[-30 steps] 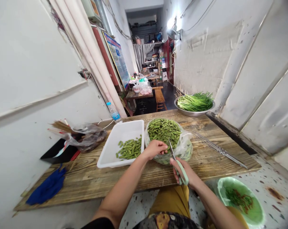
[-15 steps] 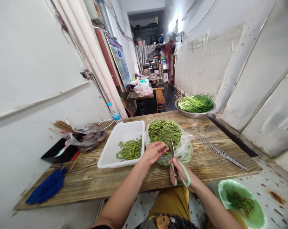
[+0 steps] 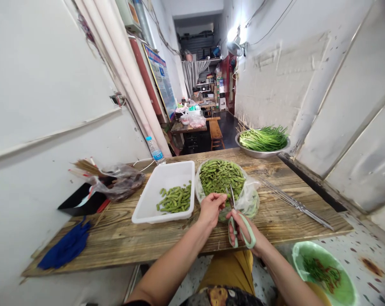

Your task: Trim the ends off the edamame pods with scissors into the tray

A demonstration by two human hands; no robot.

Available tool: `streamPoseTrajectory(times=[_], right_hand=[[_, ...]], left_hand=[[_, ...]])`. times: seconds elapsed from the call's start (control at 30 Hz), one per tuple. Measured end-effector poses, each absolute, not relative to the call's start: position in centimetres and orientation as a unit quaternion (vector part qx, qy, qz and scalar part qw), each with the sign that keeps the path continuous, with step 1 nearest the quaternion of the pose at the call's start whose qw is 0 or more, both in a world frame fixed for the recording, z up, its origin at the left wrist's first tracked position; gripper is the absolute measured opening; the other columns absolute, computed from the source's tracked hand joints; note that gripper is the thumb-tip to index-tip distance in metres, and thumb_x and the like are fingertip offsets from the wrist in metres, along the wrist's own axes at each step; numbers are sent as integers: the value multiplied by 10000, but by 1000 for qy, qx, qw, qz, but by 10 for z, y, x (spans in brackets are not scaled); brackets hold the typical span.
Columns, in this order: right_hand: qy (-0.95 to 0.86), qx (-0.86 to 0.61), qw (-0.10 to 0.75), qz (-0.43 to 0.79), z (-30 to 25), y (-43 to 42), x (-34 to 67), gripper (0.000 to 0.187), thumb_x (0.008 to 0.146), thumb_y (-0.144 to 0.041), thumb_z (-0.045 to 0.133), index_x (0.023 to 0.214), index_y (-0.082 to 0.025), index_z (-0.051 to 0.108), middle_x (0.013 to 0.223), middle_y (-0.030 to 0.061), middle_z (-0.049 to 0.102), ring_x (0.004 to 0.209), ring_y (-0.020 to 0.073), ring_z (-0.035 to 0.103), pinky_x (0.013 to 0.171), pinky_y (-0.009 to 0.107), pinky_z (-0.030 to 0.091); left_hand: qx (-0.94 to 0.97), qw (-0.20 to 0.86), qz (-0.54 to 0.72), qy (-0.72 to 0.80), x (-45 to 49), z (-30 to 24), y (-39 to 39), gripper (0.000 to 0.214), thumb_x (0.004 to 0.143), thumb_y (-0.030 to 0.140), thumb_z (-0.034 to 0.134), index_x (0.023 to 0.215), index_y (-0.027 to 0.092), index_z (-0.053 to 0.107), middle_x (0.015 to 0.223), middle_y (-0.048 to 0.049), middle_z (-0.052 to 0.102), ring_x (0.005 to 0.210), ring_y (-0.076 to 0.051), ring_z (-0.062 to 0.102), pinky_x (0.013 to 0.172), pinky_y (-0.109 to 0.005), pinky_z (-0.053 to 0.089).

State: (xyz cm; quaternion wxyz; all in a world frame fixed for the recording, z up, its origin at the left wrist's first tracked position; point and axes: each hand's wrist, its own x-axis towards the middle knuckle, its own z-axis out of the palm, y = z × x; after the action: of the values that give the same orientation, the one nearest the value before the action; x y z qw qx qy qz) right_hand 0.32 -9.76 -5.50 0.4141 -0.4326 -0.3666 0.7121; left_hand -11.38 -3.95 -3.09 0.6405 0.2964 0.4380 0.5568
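My right hand grips scissors with pale green handles, their blades slightly apart and pointing away from me. Close to the blades, my left hand pinches what looks like an edamame pod, mostly hidden by the fingertips. Both hands are over the near edge of a clear plastic bag heaped with green edamame pods. Left of it stands a white plastic tub, where a smaller pile of pods lies toward the right side.
Metal skewers lie right on the wooden table. A steel bowl of green stalks stands at the back right, a water bottle behind the tub. Leftward are a blue cloth and bagged sticks. A green-lined bin sits below right.
My left hand has turned and moved slightly right, its fingers now closed more tightly beside the blades. The scissors blades look closer together than before.
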Motion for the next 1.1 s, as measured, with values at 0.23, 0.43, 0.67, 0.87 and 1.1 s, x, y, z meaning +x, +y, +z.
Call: streamPoseTrajectory(times=[0.23,0.43,0.67,0.87,1.1], right_hand=[[-377,-451,414,695,-48,-101,2,497,737,-675,540,871,-200,482,488,-74,465,326,86,415,313,210,382],[-379,-464,389,699,-48,-103,5,544,687,-697,582,877,-199,474,511,-72,481,351,82,429,327,204,381],[-353,-419,390,741,-53,-104,9,556,674,-716,574,893,-217,460,563,-59,502,438,102,485,427,235,433],[-359,-440,398,721,-53,-106,13,541,695,-700,570,894,-209,460,550,-60,498,408,99,472,401,232,425],[-364,-460,399,705,-53,-109,19,551,692,-696,576,903,-202,456,542,-62,502,396,94,474,383,216,421]], left_hand=[[302,620,566,451,-111,-37,-43,312,515,290,799,625,129,556,593,20,569,533,-62,480,545,-207,376],[379,360,633,571,-157,-29,-22,170,695,314,635,740,162,574,678,-2,580,625,-120,525,639,-252,426],[609,-36,389,691,-194,3,13,230,763,169,556,939,220,694,1157,-96,609,1131,-281,466,952,-428,302],[743,81,240,619,-135,-11,63,160,791,248,575,849,204,718,949,-99,696,1010,-265,556,939,-414,290],[707,170,274,630,-139,-16,80,161,750,153,560,740,159,720,832,-113,703,847,-242,616,801,-333,400]])
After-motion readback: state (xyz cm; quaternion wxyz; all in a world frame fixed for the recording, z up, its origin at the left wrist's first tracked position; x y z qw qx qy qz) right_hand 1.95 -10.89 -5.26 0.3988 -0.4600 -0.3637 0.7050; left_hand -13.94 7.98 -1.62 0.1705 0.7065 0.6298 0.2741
